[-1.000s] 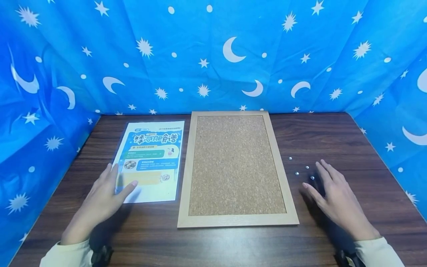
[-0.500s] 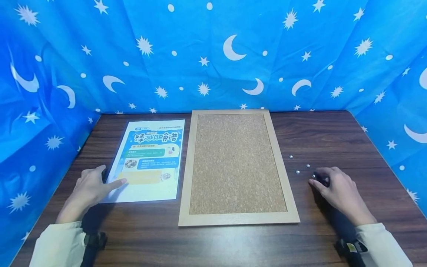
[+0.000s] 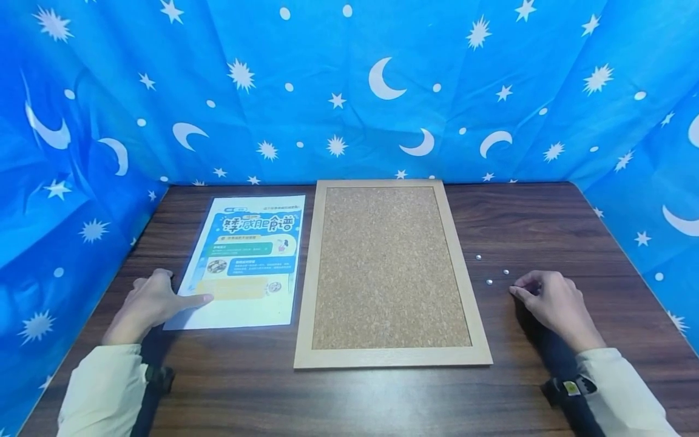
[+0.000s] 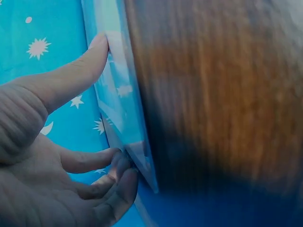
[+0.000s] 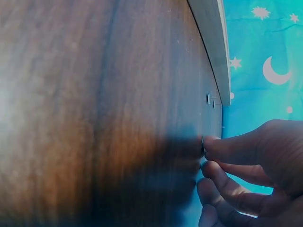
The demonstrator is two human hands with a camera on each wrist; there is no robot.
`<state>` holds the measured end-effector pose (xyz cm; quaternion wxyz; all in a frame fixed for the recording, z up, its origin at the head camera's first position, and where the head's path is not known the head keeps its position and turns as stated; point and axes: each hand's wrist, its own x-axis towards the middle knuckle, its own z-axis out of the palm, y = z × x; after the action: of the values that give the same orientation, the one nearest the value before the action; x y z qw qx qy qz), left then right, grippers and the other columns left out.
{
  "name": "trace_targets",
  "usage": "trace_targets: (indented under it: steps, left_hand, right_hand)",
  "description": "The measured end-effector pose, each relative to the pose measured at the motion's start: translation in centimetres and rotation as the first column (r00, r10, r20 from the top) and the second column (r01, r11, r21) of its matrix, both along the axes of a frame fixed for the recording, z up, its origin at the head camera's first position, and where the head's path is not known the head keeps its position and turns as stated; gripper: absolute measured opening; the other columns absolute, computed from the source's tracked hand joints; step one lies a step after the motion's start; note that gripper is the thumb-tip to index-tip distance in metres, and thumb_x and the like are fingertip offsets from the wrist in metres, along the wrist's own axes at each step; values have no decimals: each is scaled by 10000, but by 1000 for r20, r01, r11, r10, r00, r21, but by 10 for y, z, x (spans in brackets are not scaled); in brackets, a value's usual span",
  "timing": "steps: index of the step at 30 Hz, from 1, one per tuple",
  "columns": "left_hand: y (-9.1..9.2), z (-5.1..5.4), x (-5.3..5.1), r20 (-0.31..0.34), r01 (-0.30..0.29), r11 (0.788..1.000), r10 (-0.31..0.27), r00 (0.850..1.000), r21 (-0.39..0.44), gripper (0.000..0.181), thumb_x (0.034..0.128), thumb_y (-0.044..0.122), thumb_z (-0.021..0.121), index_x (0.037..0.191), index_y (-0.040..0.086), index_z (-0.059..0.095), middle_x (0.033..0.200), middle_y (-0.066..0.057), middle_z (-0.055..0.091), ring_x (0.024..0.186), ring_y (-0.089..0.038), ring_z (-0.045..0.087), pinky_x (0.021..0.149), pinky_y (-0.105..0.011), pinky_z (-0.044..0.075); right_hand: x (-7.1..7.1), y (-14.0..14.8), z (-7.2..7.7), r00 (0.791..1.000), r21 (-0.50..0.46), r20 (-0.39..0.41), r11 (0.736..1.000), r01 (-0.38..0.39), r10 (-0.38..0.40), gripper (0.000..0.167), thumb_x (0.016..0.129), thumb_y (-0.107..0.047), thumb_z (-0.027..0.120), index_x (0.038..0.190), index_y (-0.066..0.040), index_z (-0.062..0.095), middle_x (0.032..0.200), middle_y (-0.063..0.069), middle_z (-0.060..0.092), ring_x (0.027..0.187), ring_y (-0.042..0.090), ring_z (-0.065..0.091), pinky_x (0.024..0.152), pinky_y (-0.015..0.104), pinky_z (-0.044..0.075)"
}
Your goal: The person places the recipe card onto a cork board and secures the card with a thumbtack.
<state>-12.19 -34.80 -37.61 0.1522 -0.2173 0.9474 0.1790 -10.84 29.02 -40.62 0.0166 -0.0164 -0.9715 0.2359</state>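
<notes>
In the head view my left hand (image 3: 147,306) lies at the left edge of a printed sheet (image 3: 235,314) with blue and green blocks. Its thumb stretches over the paper; in the left wrist view the other fingertips touch near the sheet's edge (image 4: 124,94). To the right of the corkboard (image 3: 390,267), my right hand (image 3: 557,306) pinches a small metal thumbtack (image 5: 203,146) between thumb and index finger, low over the table. The fingers mostly hide that tack. Three silvery thumbtacks (image 3: 489,281) lie just left of those fingertips.
The corkboard's pale wooden frame (image 3: 393,358) lies flat between the hands on a dark wood-grain table (image 3: 371,400). A blue cloth (image 3: 327,73) with white moons and stars hangs behind the table and along both sides.
My left hand has shifted left on the sheet toward its edge. The right hand's fingers, spread one second ago, have closed around one thumbtack, leaving three visible in the head view.
</notes>
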Motion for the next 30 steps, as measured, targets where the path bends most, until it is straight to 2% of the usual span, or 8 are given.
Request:
trace_targets:
  steps: [4,11,20,25,30]
  left_hand:
    - [1,-1,-3,0,-5,999,5,1000,32,1260,770,522,853,1477,-222,121,1342,-485,310,1124,-620,402,947,-746,421]
    - [1,-3,-3,5,-15,998,15,1000,57,1235,772,524,854,1466,-220,153,1343,-474,329,1121,-608,408,951,-736,426]
    - [0,-3,-3,-32,-24,997,26,999,69,1137,762,508,868,1441,-186,275,1313,-438,403,1072,-561,454,918,-707,459]
    - [-6,-3,-1,-71,-38,993,47,996,116,938,852,392,825,1417,-181,343,1267,-404,458,1047,-521,481,882,-654,493]
    - [-16,-5,6,-124,-65,975,92,988,210,714,986,306,678,1444,-149,373,1347,-401,426,1140,-536,441,982,-708,425]
  right_hand:
    - [-1,0,-1,1000,-5,2,1000,9,-9,155,935,-149,716,898,1,738,829,145,715,690,254,560,621,387,384]
    - [-1,0,-1,1000,-13,-1,1000,16,-16,143,929,-139,720,869,-9,735,794,120,703,684,255,551,625,368,360]
    - [1,1,-2,1000,-21,0,1000,21,-21,138,925,-140,725,856,-21,734,789,108,703,684,249,549,631,372,360]
    - [1,0,-2,1000,-35,5,999,24,-24,145,927,-151,724,868,-20,737,840,151,715,713,266,560,637,375,367]
    - [1,1,-2,1000,-32,-3,999,29,-29,149,922,-169,730,857,-35,743,855,155,721,727,272,567,649,392,376]
